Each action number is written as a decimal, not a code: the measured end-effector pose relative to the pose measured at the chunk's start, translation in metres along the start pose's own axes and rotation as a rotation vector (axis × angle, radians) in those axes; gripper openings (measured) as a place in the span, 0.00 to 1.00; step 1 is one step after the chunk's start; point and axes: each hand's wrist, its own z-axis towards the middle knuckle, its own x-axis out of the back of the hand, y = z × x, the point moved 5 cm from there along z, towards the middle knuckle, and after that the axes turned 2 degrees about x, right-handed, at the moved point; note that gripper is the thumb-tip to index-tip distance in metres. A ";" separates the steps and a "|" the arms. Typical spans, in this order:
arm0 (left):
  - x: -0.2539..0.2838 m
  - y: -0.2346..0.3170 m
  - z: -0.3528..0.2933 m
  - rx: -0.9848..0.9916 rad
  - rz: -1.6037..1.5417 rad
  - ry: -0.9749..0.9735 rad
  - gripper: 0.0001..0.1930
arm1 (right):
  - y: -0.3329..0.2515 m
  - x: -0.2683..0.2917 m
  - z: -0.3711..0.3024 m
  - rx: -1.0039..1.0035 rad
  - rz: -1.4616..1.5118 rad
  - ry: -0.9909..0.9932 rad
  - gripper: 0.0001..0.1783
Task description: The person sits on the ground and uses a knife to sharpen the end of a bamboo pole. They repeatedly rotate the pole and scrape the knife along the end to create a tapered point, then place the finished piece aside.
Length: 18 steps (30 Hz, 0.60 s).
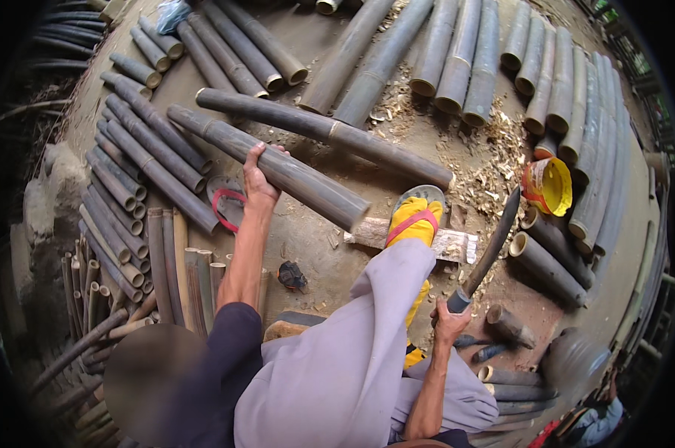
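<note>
One bamboo tube (307, 178) is up in the left hand (261, 179), fingers wrapped round its middle, and it slants across the central floor (307, 254) with its lower end by the foot! The right hand (451, 322) is closed firmly round one long knife (494, 243), blade pointing up. Behind, one longer tube (352, 142) lies slantwise; toward the floor's far edge, three thick tubes (457, 63) sit side by side, and near the right edge, two more (552, 257) below one bucket (548, 187). One loose sandal (227, 207) rests to the left, and one sandalled foot (416, 220) in a yellow sock hides the middle of one wooden block (454, 243). The stacks (154, 160) along the left edge overlap too much for a sure count. Part of the left hand's grip is hidden behind the tube; a person (604, 420) at lower right is cut off by shadow, and a round patch at lower left is blurred. The bucket's red-and-yellow side carries printing, too small to make out.
</note>
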 end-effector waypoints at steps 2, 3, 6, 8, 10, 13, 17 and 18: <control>-0.019 -0.023 -0.020 -0.048 0.041 -0.040 0.20 | -0.001 0.002 -0.003 -0.008 -0.007 0.012 0.14; -0.033 -0.035 -0.031 -0.078 0.059 -0.064 0.21 | -0.002 0.001 -0.002 -0.007 -0.006 0.016 0.14; -0.093 -0.050 -0.078 -0.094 0.091 -0.251 0.25 | -0.005 0.000 -0.005 0.010 -0.001 0.014 0.14; -0.146 -0.035 -0.088 -0.155 -0.020 -0.438 0.27 | -0.014 0.002 -0.008 0.066 0.004 0.071 0.15; -0.180 -0.002 -0.074 -0.177 -0.074 -0.458 0.27 | -0.008 0.006 -0.008 0.133 0.003 0.119 0.17; -0.198 0.004 -0.063 -0.172 0.009 -0.472 0.25 | -0.008 0.011 -0.008 0.171 0.047 0.171 0.20; -0.205 -0.016 -0.100 -0.253 0.077 -0.486 0.22 | -0.030 0.016 -0.005 0.129 -0.108 0.124 0.19; -0.207 -0.025 -0.109 -0.205 0.142 -0.502 0.23 | -0.026 0.017 -0.006 0.168 -0.081 0.154 0.19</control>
